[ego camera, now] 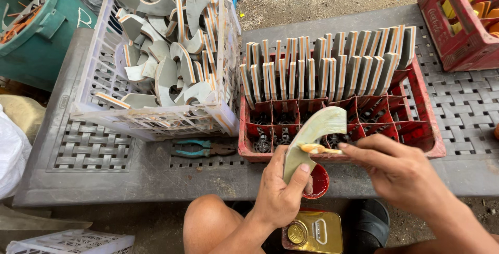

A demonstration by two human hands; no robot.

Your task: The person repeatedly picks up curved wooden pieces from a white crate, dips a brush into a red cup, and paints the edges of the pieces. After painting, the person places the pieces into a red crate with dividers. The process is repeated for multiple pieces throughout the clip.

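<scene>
— Hands? 
— Left hand [280, 194] grips a curved grey piece [314, 139] at lower centre, long axis rising up-right; right hand [400, 173] pinches a small brush [318, 149] touching its face from the right.

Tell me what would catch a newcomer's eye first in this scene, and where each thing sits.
In the centre foreground, the left hand holds up a curved grey-green piece while the right hand touches a small glue-coated stick to it. Just behind, a red crate holds neat upright rows of similar grey and orange pieces. To its left, a white basket is heaped with loose curved pieces.
</scene>
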